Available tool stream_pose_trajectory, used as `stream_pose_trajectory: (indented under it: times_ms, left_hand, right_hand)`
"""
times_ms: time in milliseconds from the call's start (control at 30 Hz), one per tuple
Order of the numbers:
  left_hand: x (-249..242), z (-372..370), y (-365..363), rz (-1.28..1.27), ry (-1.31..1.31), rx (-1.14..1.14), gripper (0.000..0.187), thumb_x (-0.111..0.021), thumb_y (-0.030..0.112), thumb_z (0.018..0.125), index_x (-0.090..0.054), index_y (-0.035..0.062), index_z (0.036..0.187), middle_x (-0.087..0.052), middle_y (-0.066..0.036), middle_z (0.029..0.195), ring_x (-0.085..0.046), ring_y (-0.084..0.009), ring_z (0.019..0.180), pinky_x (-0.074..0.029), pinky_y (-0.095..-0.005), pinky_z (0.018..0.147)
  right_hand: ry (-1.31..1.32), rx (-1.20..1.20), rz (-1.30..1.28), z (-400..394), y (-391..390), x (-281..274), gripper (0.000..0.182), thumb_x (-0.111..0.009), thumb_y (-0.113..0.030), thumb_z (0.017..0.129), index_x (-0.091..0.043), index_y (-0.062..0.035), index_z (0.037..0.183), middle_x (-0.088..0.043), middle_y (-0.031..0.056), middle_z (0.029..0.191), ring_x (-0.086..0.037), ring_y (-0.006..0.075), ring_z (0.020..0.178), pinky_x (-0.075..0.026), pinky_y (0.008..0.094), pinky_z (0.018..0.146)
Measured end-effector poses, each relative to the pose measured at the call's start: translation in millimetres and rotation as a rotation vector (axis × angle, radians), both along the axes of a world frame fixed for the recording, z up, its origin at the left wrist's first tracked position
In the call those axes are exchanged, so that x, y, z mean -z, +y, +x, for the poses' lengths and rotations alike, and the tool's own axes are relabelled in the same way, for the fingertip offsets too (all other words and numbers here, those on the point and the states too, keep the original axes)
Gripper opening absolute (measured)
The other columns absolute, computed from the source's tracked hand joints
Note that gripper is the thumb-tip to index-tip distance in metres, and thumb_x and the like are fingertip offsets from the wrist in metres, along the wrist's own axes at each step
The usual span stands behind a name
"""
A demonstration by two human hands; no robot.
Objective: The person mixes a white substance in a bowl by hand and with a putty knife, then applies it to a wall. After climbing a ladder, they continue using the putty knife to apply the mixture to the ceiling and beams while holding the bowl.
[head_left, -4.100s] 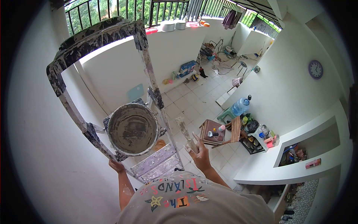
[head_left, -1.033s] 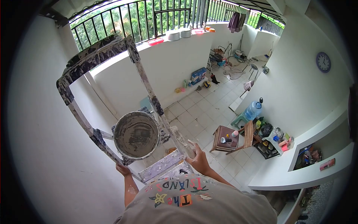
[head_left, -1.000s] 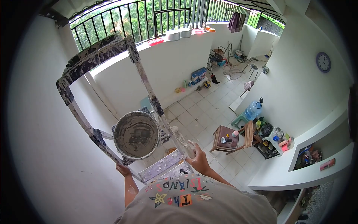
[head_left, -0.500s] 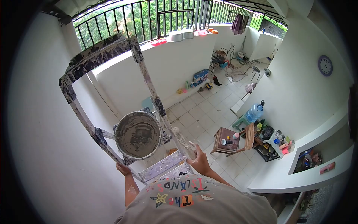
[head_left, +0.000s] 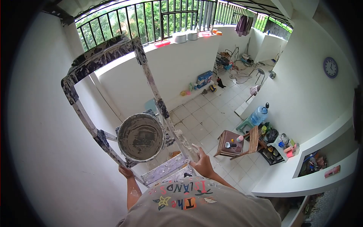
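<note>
In front of me rises a paint-spattered stepladder (head_left: 152, 86) with a tall, dark-wrapped top rail. My left hand (head_left: 126, 172) is closed around its left side rail. On the opposite side my right hand (head_left: 203, 163) grips the right side rail, the thumb pointing up along it. Between the rails a round bucket (head_left: 140, 118) rests on the ladder's upper platform, its inside coated with wet grey plaster-like material. A lilac step (head_left: 162, 168) spotted with white shows just below the bucket, close to my shirt.
White walls stand at left and right. A wooden chair (head_left: 230, 143) with small items is on the tiled floor (head_left: 202, 117), near a blue water jug (head_left: 259, 115). Pots (head_left: 179, 37) line the ledge under the black railing (head_left: 162, 19). A wall clock (head_left: 330, 67) hangs at right.
My view has shifted very slightly. Both hands keep their hold on the ladder rails, and the bucket stays where it was.
</note>
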State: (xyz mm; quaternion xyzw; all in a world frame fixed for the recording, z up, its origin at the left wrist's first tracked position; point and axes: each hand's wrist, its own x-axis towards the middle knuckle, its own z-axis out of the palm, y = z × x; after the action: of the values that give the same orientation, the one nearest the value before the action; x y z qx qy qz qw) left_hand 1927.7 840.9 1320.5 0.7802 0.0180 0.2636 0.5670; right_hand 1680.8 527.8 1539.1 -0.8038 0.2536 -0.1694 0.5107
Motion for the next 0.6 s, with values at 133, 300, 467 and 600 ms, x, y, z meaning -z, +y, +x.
stream_pose_trajectory:
  times_ms: [133,300,467,600]
  left_hand:
    - [0.3,1.4,-1.3,0.008,-0.021,-0.012,0.081,-0.020,0.063,0.095,-0.049,-0.0107,0.078,-0.052,-0.028,0.075,-0.045,-0.0413,0.070,-0.039,-0.0514,0.073]
    - [15.6,6.2,6.8,0.033,0.021,-0.017,0.083,-0.020,0.066,0.094,-0.049,-0.0102,0.075,-0.052,-0.029,0.073,-0.045,-0.0419,0.070,-0.038,-0.0512,0.074]
    - [149.2,45.5,51.0,0.475,-0.382,-0.158,0.054,-0.032,0.042,0.101,-0.051,-0.0082,0.113,-0.054,-0.027,0.103,-0.050,-0.0416,0.094,-0.041,-0.0475,0.088]
    - [94.1,35.6,27.7,-0.508,-0.003,0.325,0.068,-0.031,0.055,0.098,-0.059,-0.0067,0.105,-0.061,-0.021,0.095,-0.058,-0.0344,0.090,-0.045,-0.0410,0.084]
  right_hand:
    - [-0.047,0.000,-0.004,1.4,-1.3,5.2,0.068,-0.067,-0.008,0.070,-0.042,-0.0011,0.134,-0.067,0.0242,0.089,-0.066,0.0243,0.076,-0.049,0.0291,0.071]
    - [0.000,-0.005,0.015,2.4,-2.4,1.6,0.068,-0.069,-0.009,0.071,-0.043,-0.0015,0.134,-0.066,0.0224,0.088,-0.065,0.0242,0.073,-0.049,0.0308,0.071]
    - [-0.061,-0.001,-0.076,0.4,-1.8,14.1,0.069,-0.075,-0.014,0.072,-0.044,-0.0038,0.133,-0.060,0.0158,0.074,-0.054,0.0203,0.062,-0.046,0.0338,0.062]
    - [0.155,-0.015,-0.090,0.1,-20.5,-19.5,0.063,-0.072,-0.023,0.082,-0.044,-0.0063,0.136,-0.066,0.0215,0.091,-0.064,0.0179,0.071,-0.050,0.0335,0.068]
